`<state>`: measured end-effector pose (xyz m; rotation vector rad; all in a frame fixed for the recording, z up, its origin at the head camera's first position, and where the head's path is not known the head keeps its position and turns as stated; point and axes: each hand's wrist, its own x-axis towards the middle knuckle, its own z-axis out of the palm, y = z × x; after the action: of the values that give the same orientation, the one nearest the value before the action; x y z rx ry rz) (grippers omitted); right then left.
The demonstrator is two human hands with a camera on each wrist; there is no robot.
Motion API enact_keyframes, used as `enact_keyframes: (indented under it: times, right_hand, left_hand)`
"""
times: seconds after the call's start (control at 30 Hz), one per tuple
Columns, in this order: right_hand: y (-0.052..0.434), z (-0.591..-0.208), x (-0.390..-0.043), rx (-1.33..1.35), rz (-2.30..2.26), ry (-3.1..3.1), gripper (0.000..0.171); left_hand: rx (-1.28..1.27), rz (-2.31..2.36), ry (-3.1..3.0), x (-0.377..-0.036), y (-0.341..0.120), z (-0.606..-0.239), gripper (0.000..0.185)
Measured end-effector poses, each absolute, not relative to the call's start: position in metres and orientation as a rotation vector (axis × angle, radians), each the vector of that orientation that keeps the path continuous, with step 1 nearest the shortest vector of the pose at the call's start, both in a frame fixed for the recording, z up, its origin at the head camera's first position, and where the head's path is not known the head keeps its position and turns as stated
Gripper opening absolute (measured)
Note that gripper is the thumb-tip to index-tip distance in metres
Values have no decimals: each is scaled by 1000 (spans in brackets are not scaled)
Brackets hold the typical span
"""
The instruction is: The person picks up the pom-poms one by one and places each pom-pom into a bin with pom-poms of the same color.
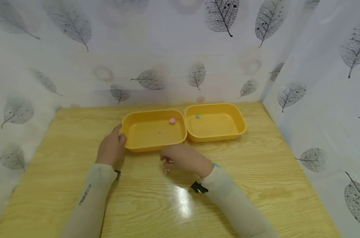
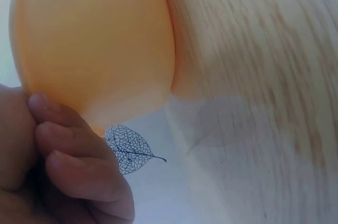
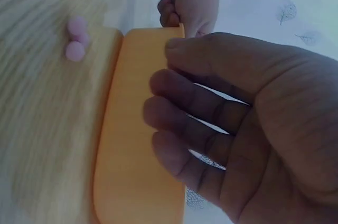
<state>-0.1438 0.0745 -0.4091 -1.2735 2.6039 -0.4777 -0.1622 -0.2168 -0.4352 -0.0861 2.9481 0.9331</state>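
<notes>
Two yellow trays stand side by side at the back of the wooden table. The left tray (image 1: 132,138) holds a pink ball (image 1: 172,121) and a tiny pink bead (image 1: 159,131). A teal ball (image 1: 197,116) lies in the right tray (image 1: 239,127). My left hand (image 1: 120,134) grips the left tray's left rim, with its fingers (image 2: 68,139) against the outer wall (image 2: 95,49). Just in front of that tray, my right hand (image 1: 166,158) hovers low over the table. Its fingers (image 3: 174,123) are loosely curled and hold nothing I can see. Two small pink balls (image 3: 75,39) lie on the table beside it.
White curtains printed with grey leaves (image 1: 317,99) close in the table at the back and on both sides. Bare wood (image 1: 272,185) spreads in front of the trays and to the right. A glare patch (image 1: 181,198) lies near my right sleeve.
</notes>
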Motion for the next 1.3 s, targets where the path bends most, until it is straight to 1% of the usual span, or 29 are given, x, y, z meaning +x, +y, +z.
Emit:
enact_keyframes:
  times: [0.17,0.3,0.5,0.97,1.3]
  right_hand:
    - [71,-417,-142,-1261,-451,2549,17]
    - [71,-421,-140,-1262,-454,2538,12]
    - [69,-428,-137,-1255,-383,2565,21]
    - [66,-431,-136,-1273,-287,2540,12]
    - [65,-437,-138,-1240,-358,2527,17]
  left_hand:
    - [-95,937,2952,-163,-218,-438,57]
    - [-87,943,2954,-163,-218,-438,57]
    - [-98,936,2941,-162,-217,-435,57]
    - [-100,956,2933,-163,-219,-438,58]
    - [-92,965,2941,-163,-218,-437,58]
